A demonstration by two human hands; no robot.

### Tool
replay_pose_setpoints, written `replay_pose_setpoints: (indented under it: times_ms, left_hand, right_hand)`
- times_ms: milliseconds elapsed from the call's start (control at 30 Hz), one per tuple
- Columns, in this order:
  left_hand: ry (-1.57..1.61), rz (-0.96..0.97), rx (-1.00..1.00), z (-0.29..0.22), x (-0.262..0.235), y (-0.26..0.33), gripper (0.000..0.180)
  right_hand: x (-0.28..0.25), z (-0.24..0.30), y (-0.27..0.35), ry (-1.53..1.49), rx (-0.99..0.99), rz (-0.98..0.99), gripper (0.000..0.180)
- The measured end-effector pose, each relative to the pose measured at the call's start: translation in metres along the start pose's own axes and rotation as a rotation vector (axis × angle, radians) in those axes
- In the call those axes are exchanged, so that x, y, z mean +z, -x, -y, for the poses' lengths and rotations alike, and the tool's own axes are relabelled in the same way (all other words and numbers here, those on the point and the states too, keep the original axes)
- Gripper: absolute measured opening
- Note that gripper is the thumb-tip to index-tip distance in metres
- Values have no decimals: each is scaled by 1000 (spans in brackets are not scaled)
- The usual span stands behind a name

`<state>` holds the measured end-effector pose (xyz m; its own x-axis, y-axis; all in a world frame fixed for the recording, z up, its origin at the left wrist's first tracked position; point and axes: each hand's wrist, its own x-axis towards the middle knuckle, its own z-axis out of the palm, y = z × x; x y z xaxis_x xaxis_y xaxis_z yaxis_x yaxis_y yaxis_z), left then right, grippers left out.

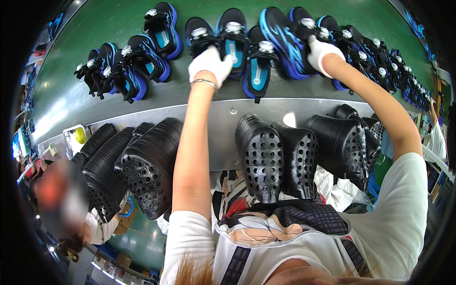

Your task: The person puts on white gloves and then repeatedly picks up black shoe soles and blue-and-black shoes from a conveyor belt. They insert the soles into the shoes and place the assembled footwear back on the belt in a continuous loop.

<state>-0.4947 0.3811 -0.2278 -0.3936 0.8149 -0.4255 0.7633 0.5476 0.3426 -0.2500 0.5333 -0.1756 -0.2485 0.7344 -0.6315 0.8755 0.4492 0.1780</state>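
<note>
My left hand point(209, 65), in a white glove, is at the heel of a black shoe point(199, 29). Its thumb stands out toward the neighbouring shoe point(232, 50) with a blue insole; the other fingers partly hide against the heel. Further right, my gloved right hand point(324, 56) closes on a black and blue shoe point(304, 18) in the row, and other shoes hide some of its fingertips. Between my hands are a shoe point(259, 71) with its heel toward me and a shoe tilted on its side point(284, 40). White wads sit at the shoe openings.
More shoes stand left point(154, 61) and right point(380, 66) on the green worktable point(61, 90). Along its metal near edge point(223, 123) lie nested stacks of black perforated shoe-shaped shells point(147, 166), point(261, 156). A person point(97, 228) is at the lower left; another's arm point(433, 111) shows far right.
</note>
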Motion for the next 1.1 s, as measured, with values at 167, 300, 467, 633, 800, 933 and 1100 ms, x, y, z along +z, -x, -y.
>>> replay_pose_setpoints:
  times_ms: [167,300,467,633,800,933,1100]
  left_hand:
    - [111,11,125,-47,12,3,48]
    - [109,1,142,-55,-6,4,46]
    - [48,-859,37,24,-50,-21,32]
    - [-347,-197,-383,45,-49,-30,34]
    - [-285,-150,36,0,1,16,32]
    - [-124,-234,94,28,11,25,35]
    - [257,-540,127,74,45,42,34]
  right_hand:
    - [-1,-29,-4,88,43,-61,43]
    - [30,-51,-47,-90,173,-226,36]
    - [39,-51,-51,-48,87,-242,58]
    - [23,-36,-48,-149,215,-116,61]
    - [18,-32,-42,-134,208,-131,53]
    - [-11,-23,-7,195,-14,-204,40]
    - [-60,29,127,-179,-546,-226,34]
